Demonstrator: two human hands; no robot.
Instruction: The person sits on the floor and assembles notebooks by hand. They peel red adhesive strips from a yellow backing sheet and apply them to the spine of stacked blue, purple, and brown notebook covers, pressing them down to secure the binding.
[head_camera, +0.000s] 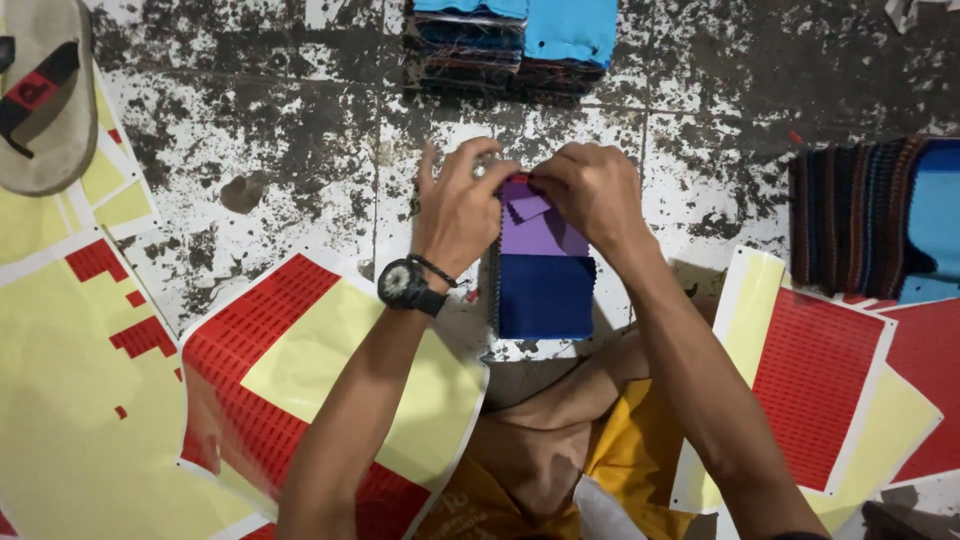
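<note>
A small stack of fabric swatches (545, 290) lies on the worn floor in front of me, a dark blue piece at the near end and purple pieces at the far end. My left hand (462, 208), with a black watch on the wrist, grips the stack's far left edge. My right hand (592, 192) pinches the top of the purple swatch (535, 232) at the far end, fingers closed on it. A small loose purple corner sticks up between the two hands.
Yellow sheets with red sticker grids lie at left (300, 370) and right (815, 370). More swatch stacks sit at the top (515, 45) and right edge (880, 215). A sandal (40, 95) rests top left. My folded legs in yellow shorts (560, 450) are below.
</note>
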